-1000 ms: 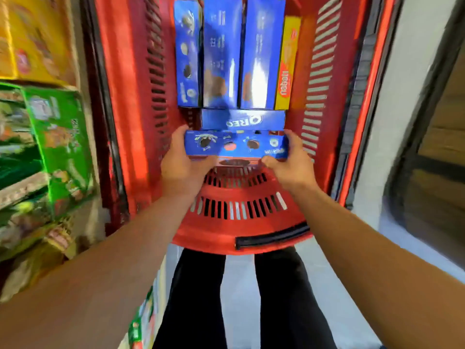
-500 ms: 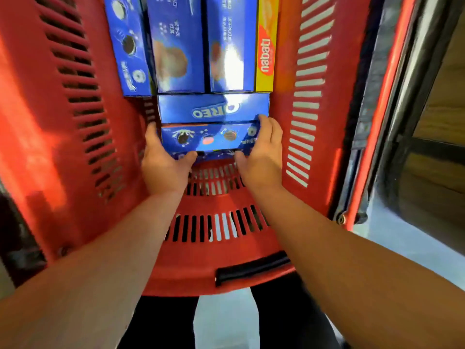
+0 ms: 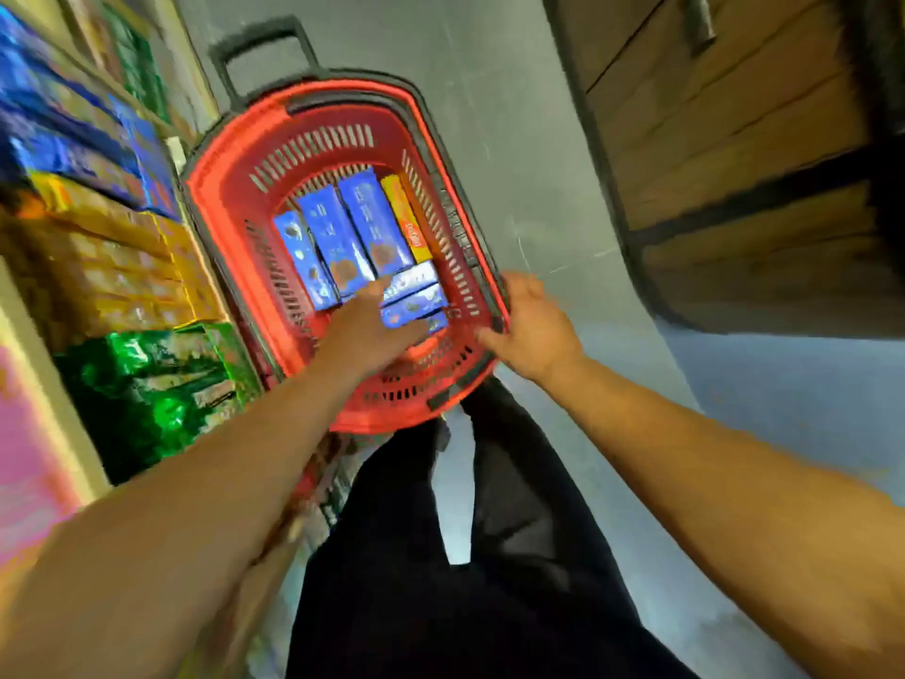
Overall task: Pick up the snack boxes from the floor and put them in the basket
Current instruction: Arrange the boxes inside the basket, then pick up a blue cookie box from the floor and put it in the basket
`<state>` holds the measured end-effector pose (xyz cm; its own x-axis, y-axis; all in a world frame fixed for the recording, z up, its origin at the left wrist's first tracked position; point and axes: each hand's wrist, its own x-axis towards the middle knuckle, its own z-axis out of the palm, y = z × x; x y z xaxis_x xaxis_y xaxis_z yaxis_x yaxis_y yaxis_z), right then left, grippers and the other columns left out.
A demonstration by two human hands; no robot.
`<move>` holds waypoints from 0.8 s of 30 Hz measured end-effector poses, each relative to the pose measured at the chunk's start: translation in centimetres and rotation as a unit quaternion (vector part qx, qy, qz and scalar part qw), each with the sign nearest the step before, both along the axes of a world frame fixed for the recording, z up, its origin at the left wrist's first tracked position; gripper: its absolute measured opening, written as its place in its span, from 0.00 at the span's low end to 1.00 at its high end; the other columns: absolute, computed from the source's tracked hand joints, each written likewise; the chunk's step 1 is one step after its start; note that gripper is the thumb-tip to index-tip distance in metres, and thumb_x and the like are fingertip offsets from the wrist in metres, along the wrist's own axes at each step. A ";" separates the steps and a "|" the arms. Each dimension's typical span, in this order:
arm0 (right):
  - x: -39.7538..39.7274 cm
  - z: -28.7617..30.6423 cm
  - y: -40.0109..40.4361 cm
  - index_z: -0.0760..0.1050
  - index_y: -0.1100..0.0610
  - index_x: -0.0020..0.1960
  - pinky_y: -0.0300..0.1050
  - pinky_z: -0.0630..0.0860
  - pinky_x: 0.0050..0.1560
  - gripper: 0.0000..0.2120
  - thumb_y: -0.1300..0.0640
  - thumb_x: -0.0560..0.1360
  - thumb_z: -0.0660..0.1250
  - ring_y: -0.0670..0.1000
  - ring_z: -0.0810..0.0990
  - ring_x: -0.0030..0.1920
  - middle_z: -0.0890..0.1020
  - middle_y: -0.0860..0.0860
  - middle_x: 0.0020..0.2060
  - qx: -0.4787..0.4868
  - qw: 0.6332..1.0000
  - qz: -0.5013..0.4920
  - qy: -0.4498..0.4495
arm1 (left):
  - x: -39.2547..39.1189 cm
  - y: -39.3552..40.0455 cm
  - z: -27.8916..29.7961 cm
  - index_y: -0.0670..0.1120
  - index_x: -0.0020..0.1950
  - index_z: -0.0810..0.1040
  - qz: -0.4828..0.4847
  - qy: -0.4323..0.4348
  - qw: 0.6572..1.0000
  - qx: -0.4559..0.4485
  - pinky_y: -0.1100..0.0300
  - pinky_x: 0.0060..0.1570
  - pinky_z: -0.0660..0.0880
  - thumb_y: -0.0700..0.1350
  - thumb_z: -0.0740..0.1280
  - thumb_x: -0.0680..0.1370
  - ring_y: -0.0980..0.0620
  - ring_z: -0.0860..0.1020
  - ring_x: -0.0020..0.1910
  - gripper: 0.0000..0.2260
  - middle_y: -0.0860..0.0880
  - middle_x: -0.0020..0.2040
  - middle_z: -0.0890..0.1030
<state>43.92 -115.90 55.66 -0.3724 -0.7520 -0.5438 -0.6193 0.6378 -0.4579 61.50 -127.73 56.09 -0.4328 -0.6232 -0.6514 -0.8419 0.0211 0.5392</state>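
**Boxes in the basket, both hands loose**

A red basket stands on the grey floor, its black handle raised at the far end. Inside it, three blue boxes and a yellow box lie side by side along the basket's length. Two more blue boxes lie crosswise at the near end, one just beyond the other, touching the ends of the long ones.

The left hand reaches into the basket with its fingers stretched out and relaxed; they lie over the near crosswise box, but the blur hides whether they touch it. It grips nothing. The right hand hovers at the basket's right rim with its fingers spread apart, holding nothing; whether it touches the rim cannot be told.

To the left stand shelves stacked with blue, yellow and green packets. To the right is a wooden crate. The person's legs in dark trousers show below the basket.
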 end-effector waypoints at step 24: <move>1.2 21.3 52.4 0.61 0.56 0.75 0.50 0.63 0.72 0.39 0.42 0.70 0.71 0.58 0.65 0.72 0.66 0.55 0.73 -0.023 0.890 -0.419 0.178 | -15.5 41.5 23.5 0.49 0.76 0.62 -0.529 0.181 0.811 -0.175 0.56 0.70 0.62 0.57 0.71 0.72 0.49 0.66 0.72 0.35 0.49 0.75 0.66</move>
<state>45.10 -63.54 76.95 -0.9553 -0.1480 -0.2557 -0.0463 0.9298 -0.3651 45.99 -86.27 79.63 -0.9688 0.1014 -0.2264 -0.0421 0.8323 0.5527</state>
